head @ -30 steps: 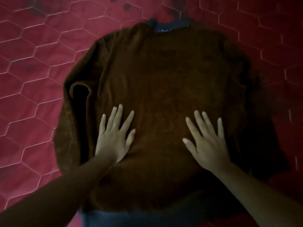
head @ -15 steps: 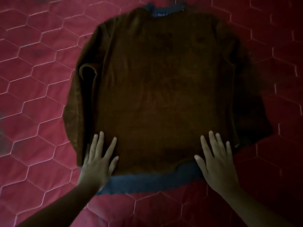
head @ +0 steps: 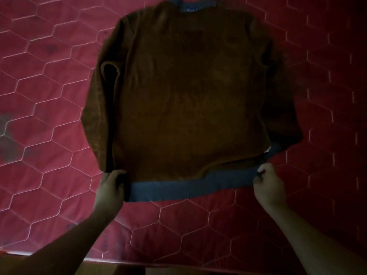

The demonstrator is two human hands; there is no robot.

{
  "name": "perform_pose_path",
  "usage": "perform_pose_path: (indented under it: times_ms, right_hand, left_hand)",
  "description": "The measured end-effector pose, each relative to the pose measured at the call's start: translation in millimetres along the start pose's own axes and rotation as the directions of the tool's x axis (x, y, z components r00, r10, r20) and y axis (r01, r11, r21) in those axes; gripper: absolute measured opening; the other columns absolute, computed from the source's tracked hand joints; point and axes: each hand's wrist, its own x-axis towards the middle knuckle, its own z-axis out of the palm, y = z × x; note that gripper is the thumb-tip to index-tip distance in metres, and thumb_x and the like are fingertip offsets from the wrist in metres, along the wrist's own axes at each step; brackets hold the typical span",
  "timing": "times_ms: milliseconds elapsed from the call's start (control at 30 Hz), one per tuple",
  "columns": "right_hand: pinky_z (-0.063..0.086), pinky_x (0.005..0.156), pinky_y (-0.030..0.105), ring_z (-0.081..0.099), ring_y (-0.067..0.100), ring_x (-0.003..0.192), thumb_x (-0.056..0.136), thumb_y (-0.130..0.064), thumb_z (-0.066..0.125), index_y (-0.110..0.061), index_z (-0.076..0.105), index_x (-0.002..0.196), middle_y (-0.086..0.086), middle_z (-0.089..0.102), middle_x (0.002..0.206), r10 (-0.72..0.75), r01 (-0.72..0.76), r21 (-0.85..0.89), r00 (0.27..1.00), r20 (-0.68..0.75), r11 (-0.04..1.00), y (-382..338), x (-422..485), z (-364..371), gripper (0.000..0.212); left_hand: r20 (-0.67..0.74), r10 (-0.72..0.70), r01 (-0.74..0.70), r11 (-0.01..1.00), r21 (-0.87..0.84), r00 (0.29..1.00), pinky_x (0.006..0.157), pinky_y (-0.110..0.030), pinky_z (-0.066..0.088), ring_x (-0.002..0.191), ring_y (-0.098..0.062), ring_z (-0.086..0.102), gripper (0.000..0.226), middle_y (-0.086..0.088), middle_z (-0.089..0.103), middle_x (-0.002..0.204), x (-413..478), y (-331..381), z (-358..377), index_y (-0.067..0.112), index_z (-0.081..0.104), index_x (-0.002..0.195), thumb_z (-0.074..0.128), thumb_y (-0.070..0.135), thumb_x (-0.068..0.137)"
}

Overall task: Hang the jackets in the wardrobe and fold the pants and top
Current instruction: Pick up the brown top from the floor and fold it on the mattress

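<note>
A brown sweater (head: 188,92) lies flat, front down or up I cannot tell, on a red quilted mattress (head: 39,96) stitched in hexagons. Its blue collar (head: 195,4) is at 12 o'clock and its blue hem band (head: 188,187) runs across at 6 o'clock, nearest the person.

Half a second ago both hands lay flat on the lower edge with fingers straight and spread; a second ago they pressed flat on the middle of the body. Now both have curled shut on the hem. The left hand (head: 110,187), at 7 o'clock, grips the band's left corner, fingers wrapped over the top of the fabric. The right hand (head: 267,183), at 5 o'clock, pinches the band's right end, where the band bends up toward 3 o'clock.

The sweater itself lies as before: one sleeve is folded down along the side at 9 o'clock, its open cuff (head: 108,70) facing up. The sleeve at 3 o'clock is too dark to read.
</note>
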Motion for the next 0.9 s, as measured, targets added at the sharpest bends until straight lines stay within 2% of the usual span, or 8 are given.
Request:
perform_pose_path:
  times_ms: [233,400,467,533,633,733,833,900]
  right_hand:
    - [0.049,0.055,0.034,0.063,0.017,0.067,0.098,-0.017,0.058,-0.021,0.046,0.108,0.004,0.063,0.083,0.073,-0.034,-0.203,0.979,0.189,0.979,44.4,-32.2,-5.7,0.016]
    - [0.05,0.067,0.031,0.062,0.023,0.094,0.095,-0.026,0.067,-0.017,0.05,0.123,0.008,0.058,0.116,0.176,-0.133,0.282,0.975,-0.134,0.95,16.7,39.7,-26.2,0.034]
    - [0.057,0.083,0.041,0.063,0.024,0.104,0.093,-0.027,0.071,-0.022,0.042,0.139,0.004,0.056,0.123,0.292,-0.204,0.52,0.952,-0.094,0.83,5.2,74.0,-36.1,0.054]
    - [0.059,0.075,0.036,0.064,0.019,0.096,0.093,-0.022,0.073,-0.02,0.041,0.145,0.003,0.058,0.121,0.395,-0.294,0.676,0.919,0.005,0.675,-4.9,104.3,-47.8,0.061]
    - [0.05,0.057,0.027,0.059,0.014,0.07,0.092,-0.013,0.073,-0.007,0.058,0.128,0.008,0.065,0.1,0.456,-0.386,0.759,0.88,0.133,0.524,-18.9,131.8,-62.1,0.04]
    - [0.057,0.08,0.038,0.062,0.022,0.08,0.087,-0.004,0.069,-0.005,0.058,0.124,0.01,0.062,0.097,0.533,-0.443,0.771,0.83,0.162,0.456,-13.1,140.2,-68.6,0.039]
    - [0.055,0.079,0.037,0.064,0.027,0.088,0.086,-0.003,0.061,-0.002,0.064,0.095,0.011,0.065,0.097,0.601,-0.37,0.788,0.799,0.001,0.492,0.4,130.0,-90.2,0.01]
    - [0.046,0.063,0.031,0.059,0.018,0.07,0.085,0.002,0.055,-0.009,0.057,0.065,-0.001,0.062,0.071,0.552,-0.209,0.806,0.817,-0.167,0.553,-0.3,123.0,-112.1,0.022]
  left_hand:
    - [-0.012,-0.018,0.02,0.968,0.249,1.0,0.079,-0.045,0.053,0.098,-0.032,0.05,0.041,-0.011,0.039,0.118,2.1,13.0,-10.3,0.017,0.061,0.126,0.059,0.002,0.088]
    - [0.024,0.252,-0.246,0.914,0.322,0.967,0.081,-0.045,0.054,0.098,-0.031,0.055,0.045,-0.009,0.042,0.112,22.1,73.4,10.7,0.018,0.062,0.127,0.07,0.01,0.084]
    - [0.163,0.399,-0.43,0.856,0.285,0.902,0.087,-0.041,0.054,0.105,-0.026,0.054,0.046,-0.004,0.043,0.119,33.1,107.9,30.2,0.022,0.058,0.132,0.067,0.014,0.087]
    - [0.268,0.481,-0.535,0.824,0.185,0.834,0.098,-0.039,0.049,0.118,-0.022,0.048,0.048,-0.003,0.041,0.132,39.0,148.7,52.1,0.025,0.051,0.14,0.06,0.017,0.093]
    - [0.346,0.557,-0.622,0.775,0.109,0.755,0.115,-0.039,0.037,0.141,-0.022,0.032,0.06,-0.003,0.028,0.155,38.0,209.7,86.9,0.03,0.036,0.152,0.055,0.019,0.097]
    - [0.494,0.534,-0.678,0.716,0.167,0.686,0.125,-0.046,0.015,0.154,-0.023,0.002,0.074,0.001,-0.001,0.168,29.3,255.3,116.9,0.042,0.01,0.158,0.053,0.028,0.1]
    - [0.643,0.402,-0.705,0.633,0.319,0.652,0.124,-0.053,-0.004,0.152,-0.027,-0.023,0.075,0.0,-0.023,0.166,19.2,275.6,138.3,0.045,-0.003,0.157,0.048,0.04,0.102]
    - [0.664,0.357,-0.701,0.612,0.366,0.657,0.123,-0.056,-0.006,0.149,-0.029,-0.03,0.073,-0.002,-0.03,0.163,15.4,277.8,142.0,0.045,-0.003,0.157,0.045,0.045,0.102]
